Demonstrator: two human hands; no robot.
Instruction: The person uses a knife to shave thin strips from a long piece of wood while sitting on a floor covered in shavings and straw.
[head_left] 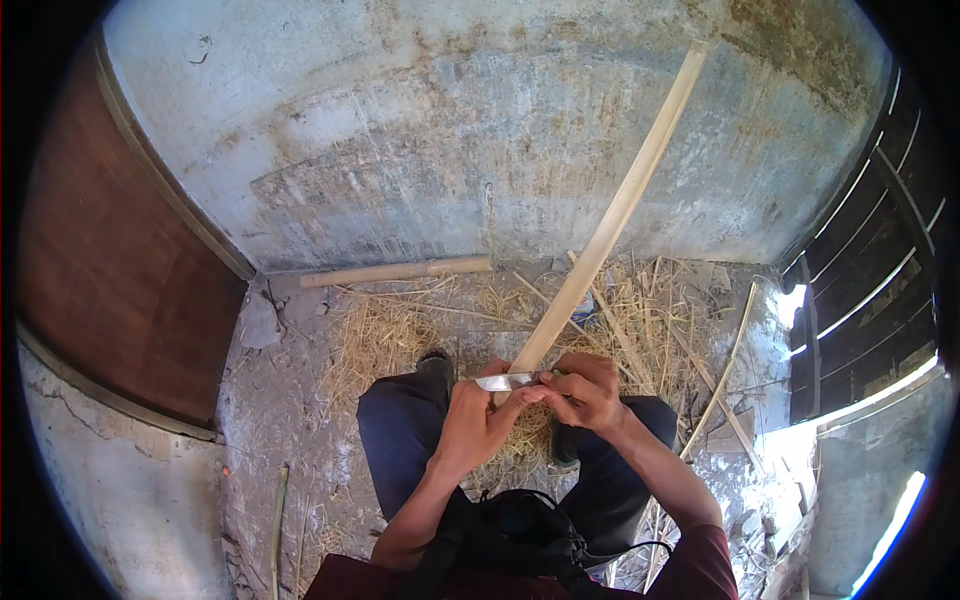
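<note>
A long pale bamboo strip (610,220) slants from my hands up to the upper right, leaning toward the wall. My right hand (588,392) grips its lower end. My left hand (478,420) holds a knife (505,381), its metal blade lying across the strip's lower end between both hands. Both hands sit close together above my knees in dark trousers. The knife's handle is hidden inside my left fist.
Straw-like shavings (385,335) and thin bamboo slivers (722,370) litter the concrete floor. A thick bamboo pole (395,271) lies along the stained wall's base. A brown door (110,270) stands at left, a dark slatted gate (870,290) at right. A black strap bag (510,530) hangs at my chest.
</note>
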